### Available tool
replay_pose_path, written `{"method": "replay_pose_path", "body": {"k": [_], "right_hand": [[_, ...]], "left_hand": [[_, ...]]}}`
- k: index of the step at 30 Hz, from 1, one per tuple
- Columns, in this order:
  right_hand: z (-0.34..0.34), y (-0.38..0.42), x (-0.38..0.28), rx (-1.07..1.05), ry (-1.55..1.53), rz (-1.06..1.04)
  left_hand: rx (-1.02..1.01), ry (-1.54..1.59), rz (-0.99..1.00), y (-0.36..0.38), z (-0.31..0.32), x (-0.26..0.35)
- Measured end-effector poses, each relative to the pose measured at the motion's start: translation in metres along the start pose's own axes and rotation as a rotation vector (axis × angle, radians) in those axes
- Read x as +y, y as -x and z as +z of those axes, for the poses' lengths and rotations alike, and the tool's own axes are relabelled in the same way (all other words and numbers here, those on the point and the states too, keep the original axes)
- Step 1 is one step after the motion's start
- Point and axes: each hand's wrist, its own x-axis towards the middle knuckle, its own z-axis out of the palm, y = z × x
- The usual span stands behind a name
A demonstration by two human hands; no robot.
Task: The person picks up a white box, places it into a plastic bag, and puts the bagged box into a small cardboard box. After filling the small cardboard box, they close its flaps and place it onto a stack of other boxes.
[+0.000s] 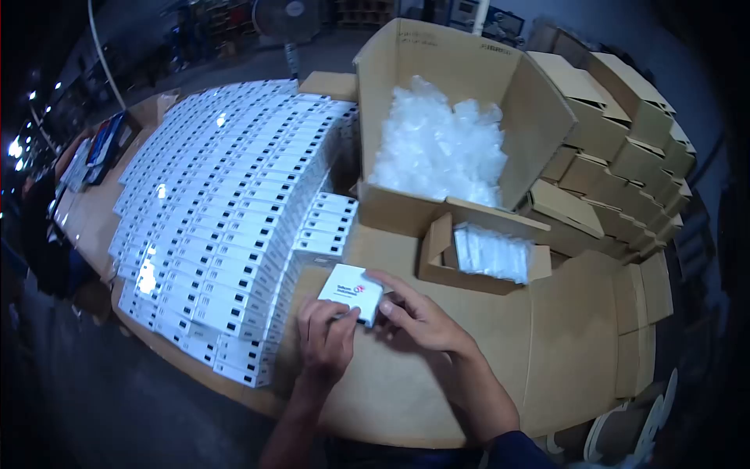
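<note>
Both of my hands hold one small white box (349, 291) with a red logo and dark print on its top face, just above the cardboard-covered table. My left hand (326, 332) grips its near left edge with curled fingers. On its right side, my right hand (414, 313) has the index finger along the far corner and the thumb at the near side. Left of the hands rise long rows of stacked white boxes (234, 203) with dark squares on their ends. Beyond my right hand sits an open small carton (437, 254) holding clear plastic-wrapped items (492, 254).
A large open carton (539, 117) of clear plastic bags (441, 144) stands behind the small one. Brown cartons (617, 156) are piled at the right. White reels (625, 430) lie at the lower right. Another person (47, 227) is at the far left, beside the table.
</note>
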Motion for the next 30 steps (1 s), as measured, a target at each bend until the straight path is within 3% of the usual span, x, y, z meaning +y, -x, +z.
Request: {"method": "replay_pose_path", "body": {"k": [3, 7, 8, 11, 15, 17, 18, 23, 26, 30], "right_hand": [[0.003, 0.005, -0.021, 0.065, -0.101, -0.140], [-0.027, 0.016, -0.044, 0.232, 0.070, -0.306], [-0.033, 0.020, -0.056, 0.246, -0.108, -0.225], [-0.067, 0.016, -0.082, 0.459, 0.237, -0.432], [-0.112, 0.009, -0.103, 0.694, 0.524, -0.462], [-0.130, 0.000, -0.110, 0.776, 0.614, -0.446], [-0.133, -0.003, -0.120, 0.764, 0.576, -0.379], [-0.173, -0.040, -0.119, 0.876, 0.628, -0.456], [-0.180, -0.059, -0.130, 0.964, 0.703, -0.430], [-0.190, -0.066, -0.138, 0.927, 0.682, -0.398]], "left_hand": [[-0.016, 0.096, 0.024, -0.021, 0.003, 0.021], [-0.243, 0.403, -0.101, -0.092, -0.017, 0.036], [-0.211, 0.454, -0.137, -0.110, -0.016, 0.034], [-0.094, 0.329, -0.035, -0.162, 0.016, 0.015], [-0.134, 0.420, -0.018, -0.234, 0.076, -0.001], [-0.178, 0.388, 0.004, -0.274, 0.116, -0.024], [-0.202, 0.302, -0.069, -0.296, 0.134, -0.033], [-0.303, -0.069, -0.245, -0.384, 0.221, -0.080], [-0.270, -0.127, -0.289, -0.399, 0.262, -0.110], [-0.311, -0.160, -0.379, -0.410, 0.281, -0.120]]}}
